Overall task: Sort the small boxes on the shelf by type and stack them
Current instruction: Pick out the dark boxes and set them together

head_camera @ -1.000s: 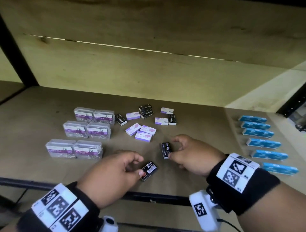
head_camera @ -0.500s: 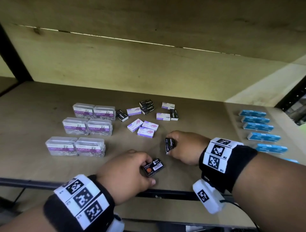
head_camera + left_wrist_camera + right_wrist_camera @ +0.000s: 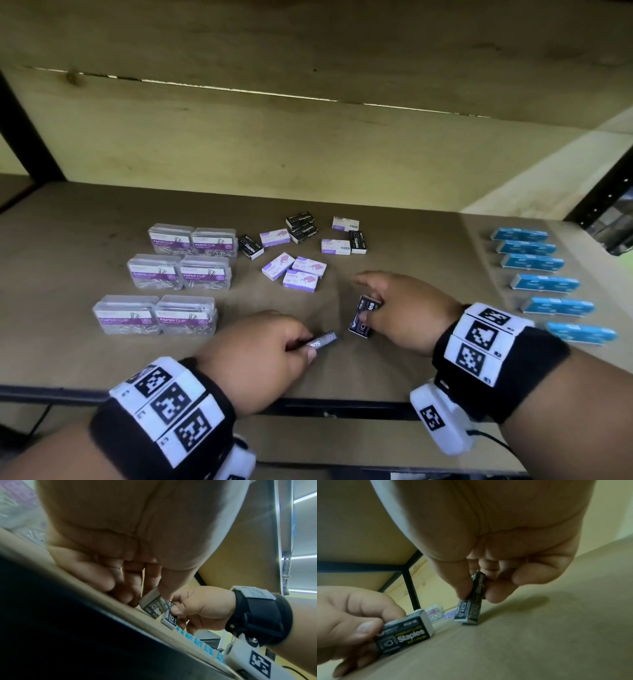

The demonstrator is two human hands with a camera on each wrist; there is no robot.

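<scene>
6 clear clip boxes [image 3: 164, 279] sit at the shelf's [image 3: 68, 222] left in 3 pairs. The left hand [image 3: 253, 356] pinches a black staple box [image 3: 320, 341] just above the front edge. Beside it, the right hand [image 3: 404, 311] pinches a second black box [image 3: 364, 315], tilted on its end. 6 blue boxes [image 3: 544, 284] line the right.

Clear paper-clip boxes [image 3: 171, 281]: six. Blue boxes [image 3: 544, 283]: six. Black staple boxes [image 3: 301, 228]: six. Purple-white staple boxes [image 3: 301, 272]: six.

Black-framed wooden shelf [image 3: 102, 219], plywood back [image 3: 308, 144]
</scene>
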